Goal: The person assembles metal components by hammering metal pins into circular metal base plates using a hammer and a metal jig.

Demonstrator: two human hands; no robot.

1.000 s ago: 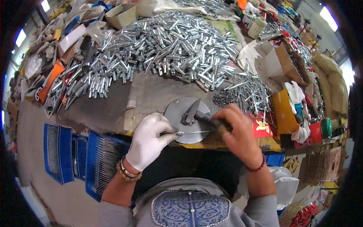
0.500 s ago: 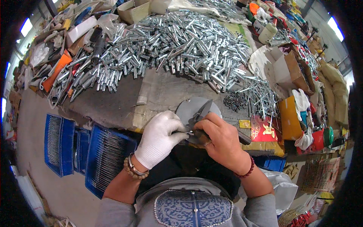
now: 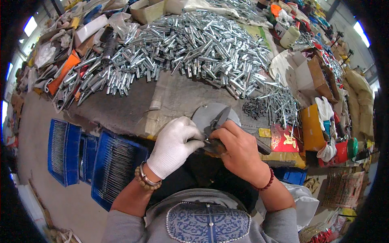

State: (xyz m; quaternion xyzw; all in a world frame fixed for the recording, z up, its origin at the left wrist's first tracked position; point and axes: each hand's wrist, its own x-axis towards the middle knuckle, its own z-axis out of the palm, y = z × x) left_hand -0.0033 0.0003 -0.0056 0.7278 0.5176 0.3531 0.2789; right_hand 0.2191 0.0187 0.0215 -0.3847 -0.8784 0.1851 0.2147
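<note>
I count two hands: one white-gloved left hand [image 3: 175, 145], one bare right hand [image 3: 239, 152]; one grey round disc [image 3: 210, 115]; one dark hand tool [image 3: 221, 121]; two bead bracelets, one per wrist; three blue crates [image 3: 115, 166] at the bench edge; one red packet [image 3: 283, 139]; silver metal tubes [image 3: 194, 44] in one heap, too many to count; thin rods [image 3: 279, 103] likewise.

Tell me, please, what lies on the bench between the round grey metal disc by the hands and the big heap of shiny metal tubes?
In the head view, only a bare stretch of worn bench surface separates the grey disc from the tube heap.
</note>
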